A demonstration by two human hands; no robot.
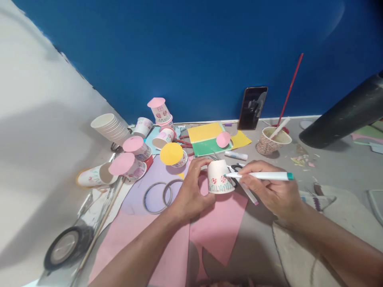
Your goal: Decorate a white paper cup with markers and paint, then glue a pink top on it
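My left hand (196, 191) is closed around the side of a white paper cup (216, 172), which is turned upside down. Red flower shapes and green grass-like strokes mark the cup near its rim. In my right hand (273, 191) is a white marker (266, 175) with a green end, its tip at the cup's right side. Pink paper (223, 231) lies under the cup. Behind my right fingers are scissors (237, 169) and a marker with a pink end (250, 195), both partly hidden.
Decorated cups with paper discs, such as one with a yellow disc (171, 154), stand at left beside a stack of cups (109, 126). Tape rings (145, 198) lie on purple paper. A phone (253, 107) leans on the blue wall, near a patterned cup (266, 145) and a dark cylinder (344, 111).
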